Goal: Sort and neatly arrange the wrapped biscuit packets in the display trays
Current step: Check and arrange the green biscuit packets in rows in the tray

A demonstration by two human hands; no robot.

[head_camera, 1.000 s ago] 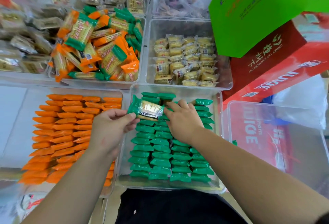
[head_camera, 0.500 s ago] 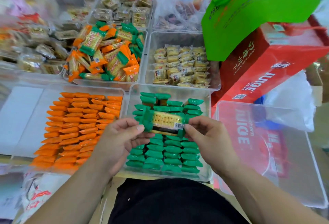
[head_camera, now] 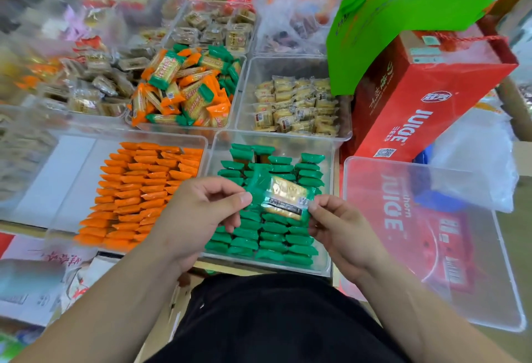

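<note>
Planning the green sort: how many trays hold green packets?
2: the near tray of green rows, front centre; the mixed orange-green tray behind it, slightly left. Blurred far-left trays may hide more.

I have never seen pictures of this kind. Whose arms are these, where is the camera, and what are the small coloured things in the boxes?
There is no machine. A person wears a camera on the head, so you look down along their two arms. The left hand and the right hand each pinch one end of a green packet of biscuits, above a clear tray where more green packets lie in neat rows. A second tray to its left holds orange packets in rows. Behind them lies a mixed heap of both colours, not yet sorted. A red juice box stands at the right.
</note>
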